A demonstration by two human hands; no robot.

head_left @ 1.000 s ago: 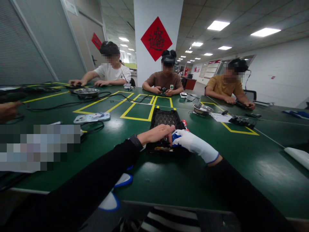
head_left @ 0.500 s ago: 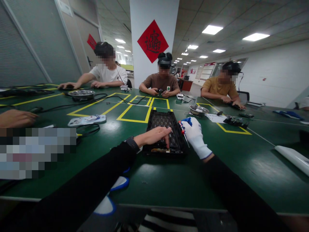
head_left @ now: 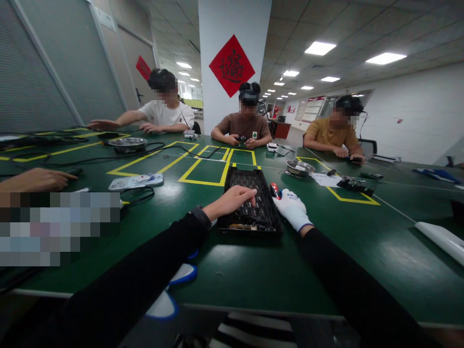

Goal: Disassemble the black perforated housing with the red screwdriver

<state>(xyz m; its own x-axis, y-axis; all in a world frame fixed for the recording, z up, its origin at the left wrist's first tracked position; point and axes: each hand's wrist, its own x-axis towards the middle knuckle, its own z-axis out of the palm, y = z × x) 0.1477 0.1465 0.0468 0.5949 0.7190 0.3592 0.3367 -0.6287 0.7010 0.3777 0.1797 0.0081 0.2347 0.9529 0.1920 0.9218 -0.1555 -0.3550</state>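
Observation:
A black rectangular plastic housing (head_left: 270, 227) lies on the green table in front of me, with rows of small shiny cells inside and a yellowish strip (head_left: 241, 226) along its near end. Over its left half hovers my bare left hand (head_left: 235, 199), fingers loosely stretched and partly apart, with nothing visible in them. My right hand (head_left: 293, 209), in a white and blue work glove, is closed round a screwdriver (head_left: 274, 190) beside the housing's right wall. The screwdriver's red and black handle points away from me; its shaft is hidden.
A glove with white and blue fingers (head_left: 184, 274) lies under my left forearm. A phone in a pale case (head_left: 137, 181) and a cable are to the left. Metal bowls (head_left: 299, 167), black parts (head_left: 355, 184) and a white object (head_left: 440, 240) stand around. Several people sit around the table.
My right hand has turned and lowered, so the screwdriver handle now points away and its shaft no longer shows. My left hand's downward finger has drawn up from the housing's near end.

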